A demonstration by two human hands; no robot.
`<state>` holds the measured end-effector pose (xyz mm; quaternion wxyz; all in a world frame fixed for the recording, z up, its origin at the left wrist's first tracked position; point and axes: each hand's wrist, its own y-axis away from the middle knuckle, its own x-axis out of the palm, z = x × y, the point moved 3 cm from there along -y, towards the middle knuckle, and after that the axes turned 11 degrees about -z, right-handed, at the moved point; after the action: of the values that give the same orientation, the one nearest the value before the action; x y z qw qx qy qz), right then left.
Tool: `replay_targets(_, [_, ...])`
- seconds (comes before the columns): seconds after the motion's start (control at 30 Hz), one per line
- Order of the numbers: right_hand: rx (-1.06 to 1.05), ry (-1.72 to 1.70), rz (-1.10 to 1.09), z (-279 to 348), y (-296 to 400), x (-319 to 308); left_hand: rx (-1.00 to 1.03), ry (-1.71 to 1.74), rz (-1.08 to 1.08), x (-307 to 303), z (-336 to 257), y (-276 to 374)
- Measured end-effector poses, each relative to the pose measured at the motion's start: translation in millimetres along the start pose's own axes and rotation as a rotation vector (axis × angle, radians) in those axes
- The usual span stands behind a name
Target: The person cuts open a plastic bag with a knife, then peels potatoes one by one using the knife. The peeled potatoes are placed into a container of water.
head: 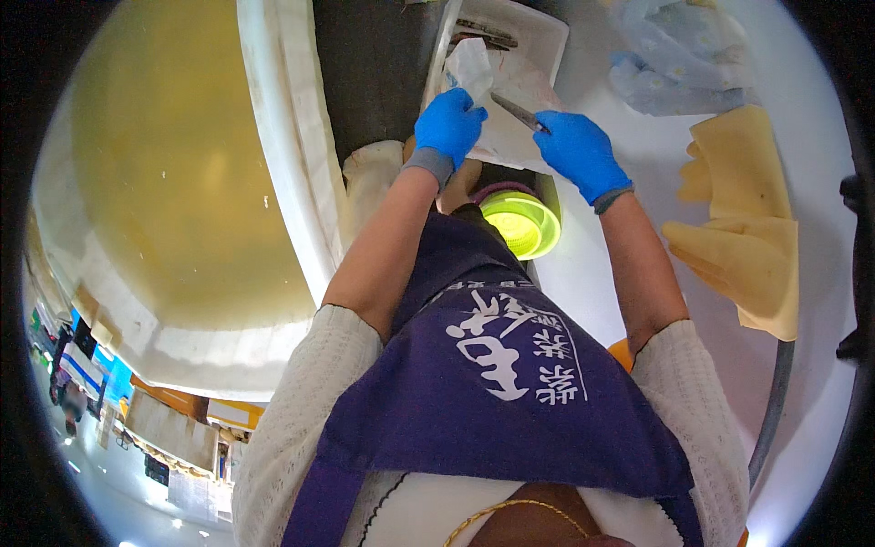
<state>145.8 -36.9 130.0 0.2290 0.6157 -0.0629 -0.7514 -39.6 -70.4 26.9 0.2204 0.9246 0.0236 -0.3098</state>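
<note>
My left hand (pixel 448 128), in a blue glove with a grey cuff, is closed on the lower end of a pale, thin white piece (pixel 470 63). Whether that piece is plastic, cloth or something else cannot be told. Level with it, my right hand (pixel 577 147) wears a matching glove and grips a short knife-like tool (pixel 517 111). The tool's tip points toward the left hand, a little apart from it. Both hands are over the near part of a white plastic bin (pixel 523 140). Several dark, slender tools (pixel 487 34) lie at the bin's far end.
Left of me stands a large white-rimmed tank (pixel 287 123) of yellowish water. A lime-green plastic basket (pixel 523 222) sits below the bin. On the right are yellow rubber gloves (pixel 745 273), a grey hose (pixel 772 410) and a translucent plastic bag (pixel 683 61). A person is far off at lower left.
</note>
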Motion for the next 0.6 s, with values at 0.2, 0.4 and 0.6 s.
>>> replay_targets(0.2, [-0.005, -0.129, -0.052, -8.8, 7.7, 3.6, 0.141, -0.322, 0.032, -8.0, -55.8, -25.1])
replay_targets(0.4, [-0.044, -0.096, 0.031, -5.2, 17.5, 0.8, 0.065, -0.201, 0.073, 14.8, -1.1, -41.4])
replay_targets(0.6, [-0.048, -0.092, -0.018, 8.9, 13.5, -3.6, 0.065, -0.017, -0.068, 15.1, 1.4, -17.3])
